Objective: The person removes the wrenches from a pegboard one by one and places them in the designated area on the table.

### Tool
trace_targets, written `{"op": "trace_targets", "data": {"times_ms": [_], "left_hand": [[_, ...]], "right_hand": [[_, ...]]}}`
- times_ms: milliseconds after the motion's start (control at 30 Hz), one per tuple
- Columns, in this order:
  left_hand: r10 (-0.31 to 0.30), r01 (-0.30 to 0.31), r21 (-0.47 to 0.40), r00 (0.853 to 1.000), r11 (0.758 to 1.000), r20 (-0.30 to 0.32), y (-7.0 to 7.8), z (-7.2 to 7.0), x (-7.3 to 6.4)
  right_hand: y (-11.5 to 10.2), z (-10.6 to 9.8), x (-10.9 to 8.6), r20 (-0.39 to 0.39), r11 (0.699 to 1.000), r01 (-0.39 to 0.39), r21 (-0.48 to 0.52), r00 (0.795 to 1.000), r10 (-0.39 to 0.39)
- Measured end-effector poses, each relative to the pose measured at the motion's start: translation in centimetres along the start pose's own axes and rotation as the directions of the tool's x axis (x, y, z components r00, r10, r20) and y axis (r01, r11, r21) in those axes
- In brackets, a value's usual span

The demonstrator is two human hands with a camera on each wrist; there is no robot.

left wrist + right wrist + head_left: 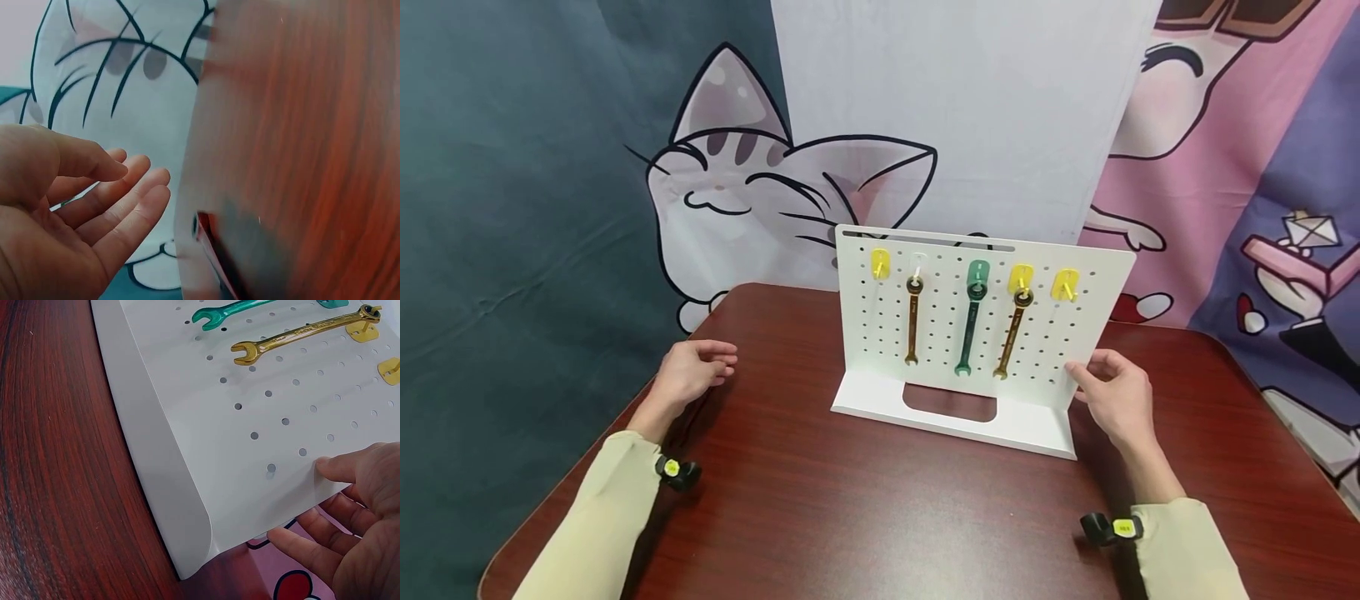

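Note:
A white pegboard stand [880, 333] stands upright on the table. Three combination wrenches hang on its hooks: a bronze-looking wrench [913, 321] at left, a green wrench [968, 333] in the middle and a gold wrench [306, 334] at right. My right hand [1116, 400] pinches the board's right edge, thumb on the front face and fingers behind. My left hand [696, 371] hovers over the table's left side, fingers loosely bent, holding nothing. Below it in the left wrist view lies a slim, dark, shiny object [212, 250], its kind unclear.
Yellow hooks without wrenches sit at the board's upper left [880, 263] and upper right [1064, 285]. The brown wooden table [820, 508] has rounded corners. A cloth backdrop [962, 108] with cartoon figures hangs behind it.

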State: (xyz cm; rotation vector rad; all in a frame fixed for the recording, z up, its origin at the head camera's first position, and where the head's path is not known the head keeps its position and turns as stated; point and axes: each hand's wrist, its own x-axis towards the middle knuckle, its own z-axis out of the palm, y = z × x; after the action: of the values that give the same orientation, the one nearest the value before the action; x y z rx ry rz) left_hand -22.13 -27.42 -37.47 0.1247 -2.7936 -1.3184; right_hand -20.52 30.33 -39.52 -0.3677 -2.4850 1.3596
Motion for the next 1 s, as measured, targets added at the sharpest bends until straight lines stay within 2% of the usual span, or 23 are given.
{"op": "trace_targets", "data": {"times_ms": [167, 333, 433, 600, 700, 1000], "left_hand": [[0.022, -0.021, -0.051, 0.999, 0.999, 0.029, 1.1, 0.9, 0.0], [0.045, -0.035, -0.109, 0.995, 0.993, 0.09, 1.7, 1.6, -0.4], [0.055, -0.031, -0.17, 0.988, 0.985, 0.141, 2.0, 1.8, -0.6], [0.126, -0.068, -0.271, 0.971, 0.96, 0.204, 2.7, 1.9, -0.7], [0.157, -0.085, -0.308, 0.963, 0.948, 0.219, 3.2, 1.9, -0.6], [0.188, -0.089, -0.368, 0.952, 0.926, 0.242, 4.6, 2.1, -0.6]], "right_hand": [[-0.1, 0.0, 0.0, -0.002, 1.0, 0.013, -0.002, 1.0, -0.013], [-0.2, 0.1, 0.0, 0.004, 1.0, 0.025, 0.0, 1.0, -0.025], [-0.2, 0.2, 0.0, 0.01, 0.999, 0.035, 0.001, 0.999, -0.035], [-0.1, 0.1, -0.1, 0.002, 0.999, 0.049, 0.005, 0.999, -0.049], [-0.2, 0.0, -0.1, -0.004, 0.999, 0.05, 0.004, 0.999, -0.05], [-0.1, -0.2, -0.3, -0.006, 0.999, 0.043, 0.004, 0.999, -0.043]]}}
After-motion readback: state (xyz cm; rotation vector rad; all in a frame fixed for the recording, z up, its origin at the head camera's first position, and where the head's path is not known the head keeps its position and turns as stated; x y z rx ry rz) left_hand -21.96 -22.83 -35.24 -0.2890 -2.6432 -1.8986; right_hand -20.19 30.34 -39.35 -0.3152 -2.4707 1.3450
